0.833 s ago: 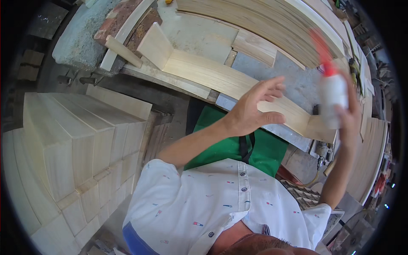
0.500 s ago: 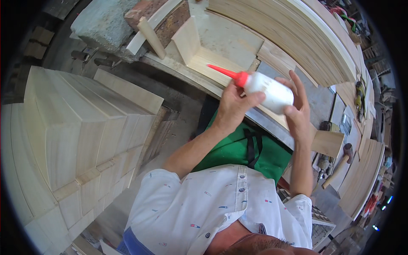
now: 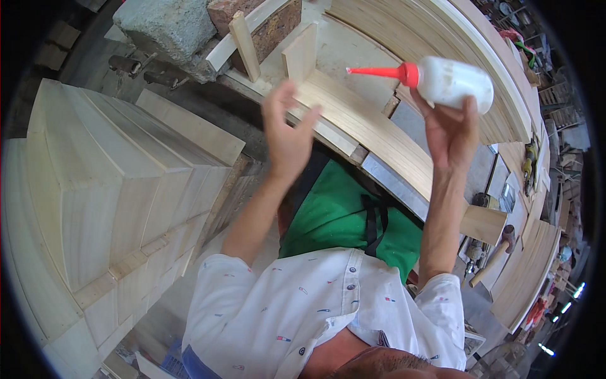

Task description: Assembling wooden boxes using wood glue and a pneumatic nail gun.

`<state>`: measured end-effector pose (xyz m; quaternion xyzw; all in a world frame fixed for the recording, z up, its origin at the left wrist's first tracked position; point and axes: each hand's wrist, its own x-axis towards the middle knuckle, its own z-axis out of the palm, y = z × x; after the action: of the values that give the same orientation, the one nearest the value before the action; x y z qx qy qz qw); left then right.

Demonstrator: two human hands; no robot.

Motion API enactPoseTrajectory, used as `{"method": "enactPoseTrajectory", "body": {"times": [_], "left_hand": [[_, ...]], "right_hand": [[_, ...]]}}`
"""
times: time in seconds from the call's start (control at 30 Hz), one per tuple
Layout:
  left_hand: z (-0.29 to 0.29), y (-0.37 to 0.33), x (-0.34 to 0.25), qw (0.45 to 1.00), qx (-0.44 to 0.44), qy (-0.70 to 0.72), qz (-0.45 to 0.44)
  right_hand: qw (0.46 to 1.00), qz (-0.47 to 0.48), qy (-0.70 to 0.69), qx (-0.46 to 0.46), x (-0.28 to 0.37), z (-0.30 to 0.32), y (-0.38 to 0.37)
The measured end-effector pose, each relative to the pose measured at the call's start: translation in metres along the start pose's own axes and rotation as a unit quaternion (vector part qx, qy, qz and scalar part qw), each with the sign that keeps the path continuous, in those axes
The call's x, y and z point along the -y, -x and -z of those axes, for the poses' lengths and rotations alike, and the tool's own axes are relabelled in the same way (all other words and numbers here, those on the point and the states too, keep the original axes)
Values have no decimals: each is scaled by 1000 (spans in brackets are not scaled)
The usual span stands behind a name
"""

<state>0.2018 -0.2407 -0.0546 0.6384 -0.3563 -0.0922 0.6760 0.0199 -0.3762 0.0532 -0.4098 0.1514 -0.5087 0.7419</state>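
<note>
A white squeeze bottle [image 3: 456,83] with a red cap and a long red nozzle lies nearly level in my right hand [image 3: 451,136]. The fingers wrap it from below, and the nozzle points left. My left hand [image 3: 290,139] is raised empty over the bench edge, its fingers apart and slightly blurred. Under and between the hands, a long pale wooden board [image 3: 369,136] lies along the near edge of the bench. An upright wooden end piece [image 3: 300,54] stands at its far left end. Another wooden end piece [image 3: 483,224] shows at its right end.
Stacked wooden boxes [image 3: 145,208] rise on the left. A rough concrete block [image 3: 167,28] and a wooden stick [image 3: 245,47] sit at the bench's far left. Long wooden slats [image 3: 435,60] are piled behind. A mallet [image 3: 495,256] and a power tool [image 3: 475,251] lie at the right.
My left hand has let go of the bottle and moved left, opening. My right hand has lifted the bottle up and to the right. The nozzle now points more level.
</note>
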Motion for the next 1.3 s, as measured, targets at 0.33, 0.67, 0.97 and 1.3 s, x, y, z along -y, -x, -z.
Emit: {"method": "enactPoseTrajectory", "body": {"times": [0.33,0.67,0.97,1.3], "left_hand": [[17,-72,20,989,75,-109,-64],[16,-70,22,979,86,-170,-77],[15,-70,22,980,83,-155,-90],[16,-70,27,979,86,-165,-85]], "right_hand": [[976,39,162,141,-16,-52,-50],[968,38,200,149,-36,-54,-71],[963,43,213,162,-42,-53,-73],[958,52,228,165,-47,-50,-77]]}}
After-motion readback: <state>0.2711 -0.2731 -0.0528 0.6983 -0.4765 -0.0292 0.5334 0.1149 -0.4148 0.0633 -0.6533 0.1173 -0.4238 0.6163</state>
